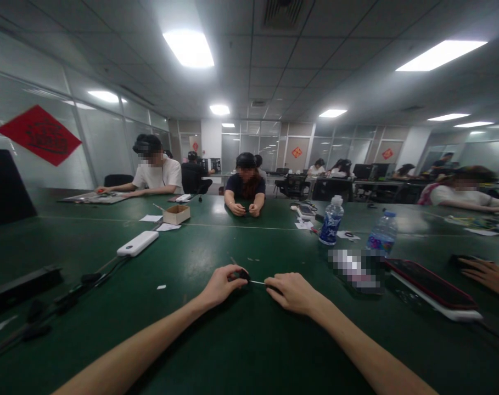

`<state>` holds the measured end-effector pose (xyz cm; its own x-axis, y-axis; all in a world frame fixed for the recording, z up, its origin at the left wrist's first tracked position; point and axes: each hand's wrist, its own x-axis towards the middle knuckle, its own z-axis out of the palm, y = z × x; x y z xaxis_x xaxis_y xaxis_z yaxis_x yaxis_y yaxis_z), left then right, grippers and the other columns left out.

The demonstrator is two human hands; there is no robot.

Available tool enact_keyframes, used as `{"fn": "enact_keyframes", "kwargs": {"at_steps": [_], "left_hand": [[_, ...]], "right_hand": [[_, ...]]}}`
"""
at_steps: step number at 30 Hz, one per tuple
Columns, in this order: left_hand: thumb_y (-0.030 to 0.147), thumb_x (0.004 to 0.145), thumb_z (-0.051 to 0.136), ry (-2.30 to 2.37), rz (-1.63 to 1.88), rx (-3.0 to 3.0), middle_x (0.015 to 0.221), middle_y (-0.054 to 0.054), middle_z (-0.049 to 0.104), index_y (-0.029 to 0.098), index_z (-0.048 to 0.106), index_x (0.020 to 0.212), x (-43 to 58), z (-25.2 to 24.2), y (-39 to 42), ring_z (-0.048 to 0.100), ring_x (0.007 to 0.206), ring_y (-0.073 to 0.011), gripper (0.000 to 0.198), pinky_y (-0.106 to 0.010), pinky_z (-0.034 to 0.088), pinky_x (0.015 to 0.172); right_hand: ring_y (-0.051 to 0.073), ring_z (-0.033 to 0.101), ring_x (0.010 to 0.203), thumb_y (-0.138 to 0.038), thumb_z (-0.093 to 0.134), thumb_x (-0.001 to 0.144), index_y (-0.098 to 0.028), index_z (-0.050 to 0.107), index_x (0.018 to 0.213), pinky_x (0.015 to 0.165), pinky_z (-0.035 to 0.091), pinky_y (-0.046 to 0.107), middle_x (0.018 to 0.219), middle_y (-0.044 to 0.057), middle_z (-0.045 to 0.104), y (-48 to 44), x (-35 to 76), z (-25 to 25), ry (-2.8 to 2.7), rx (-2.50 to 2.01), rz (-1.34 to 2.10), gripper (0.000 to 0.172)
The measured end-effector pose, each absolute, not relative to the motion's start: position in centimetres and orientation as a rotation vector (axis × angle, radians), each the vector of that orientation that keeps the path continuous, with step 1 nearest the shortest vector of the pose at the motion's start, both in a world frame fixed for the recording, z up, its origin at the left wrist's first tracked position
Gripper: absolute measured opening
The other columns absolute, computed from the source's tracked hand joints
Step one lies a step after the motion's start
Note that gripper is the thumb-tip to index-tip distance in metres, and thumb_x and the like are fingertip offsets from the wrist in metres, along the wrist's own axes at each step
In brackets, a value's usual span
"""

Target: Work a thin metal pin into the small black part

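Rod [257, 282], thin, straight, pale, right fingers [273, 282] pinching its end, left fingers [235, 284] gripping dark piece [244, 275]

Mid-frame, the left hand [223, 285] partly hides a dark object [244, 275] too small to identify; the right hand [292, 291] covers one end of a white rod [258, 282]. The left edge cuts off a black panel [6, 184], the right edge a co-worker's hand [487, 277].

Black object [244, 275], white rod [257, 282] — green tabletop [200, 340], white device [138, 243] — red sign [39, 135] patterned in black
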<state>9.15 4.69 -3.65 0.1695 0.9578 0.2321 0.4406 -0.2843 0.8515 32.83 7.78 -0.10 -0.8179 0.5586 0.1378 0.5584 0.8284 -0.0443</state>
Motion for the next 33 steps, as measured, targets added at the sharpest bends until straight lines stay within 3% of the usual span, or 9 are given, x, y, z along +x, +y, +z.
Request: {"fn": "enact_keyframes", "kwargs": {"at_steps": [11, 18, 22, 28, 33], "left_hand": [[0.041, 0.082, 0.053, 1.284, 0.991, 1.836, 0.071, 0.000, 0.057, 0.014, 0.059, 0.083, 9.2, -2.8, 4.5, 0.052, 0.060, -0.0124, 0.027, -0.025, 0.041, 0.061], [0.045, 0.082, 0.053, 1.259, 0.846, 1.916, 0.071, 0.000, 0.055, 0.016, 0.059, 0.082, 9.5, -2.4, 3.8, 0.051, 0.064, -0.0134, 0.030, -0.024, 0.039, 0.059], [0.044, 0.082, 0.053, 1.195, 0.820, 1.841, 0.081, -0.001, 0.057, 0.015, 0.059, 0.088, 10.2, -2.1, 3.3, 0.051, 0.066, -0.0133, 0.030, -0.025, 0.041, 0.060], [0.046, 0.082, 0.050, 1.131, 1.035, 1.565, 0.074, 0.001, 0.050, 0.013, 0.052, 0.109, 9.6, -2.7, 4.1, 0.046, 0.060, -0.0105, 0.043, -0.023, 0.036, 0.054], [0.044, 0.082, 0.050, 1.109, 1.090, 1.458, 0.074, 0.000, 0.050, 0.013, 0.051, 0.116, 9.5, -3.4, 4.4, 0.046, 0.061, -0.0100, 0.046, -0.022, 0.036, 0.055]], "right_hand": [[0.019, 0.061, 0.078, -0.032, 0.038, 0.095, -0.021, 0.058, 0.114, 0.066, 0.043, 0.027, 0.093, 0.007, 0.064, 7.6, 32.7, -0.8, -2.840, -0.862, -0.084, 0.030], [0.017, 0.062, 0.083, -0.031, 0.036, 0.096, -0.020, 0.058, 0.106, 0.073, 0.048, 0.027, 0.096, 0.006, 0.065, 8.5, 32.0, -1.4, -2.311, -0.956, 0.237, 0.027], [0.020, 0.063, 0.079, -0.037, 0.039, 0.093, -0.019, 0.059, 0.103, 0.074, 0.048, 0.030, 0.094, 0.006, 0.066, 10.2, 33.3, -1.2, -2.051, -1.033, 0.229, 0.029], [0.018, 0.062, 0.085, -0.033, 0.040, 0.093, -0.019, 0.061, 0.106, 0.078, 0.047, 0.029, 0.096, 0.005, 0.067, 9.1, 33.5, -1.0, -2.504, -0.886, 0.243, 0.028], [0.016, 0.061, 0.078, -0.032, 0.041, 0.094, -0.020, 0.061, 0.105, 0.072, 0.045, 0.026, 0.091, 0.004, 0.066, 7.7, 32.3, -1.0, -2.686, -0.771, 0.134, 0.026]]}}
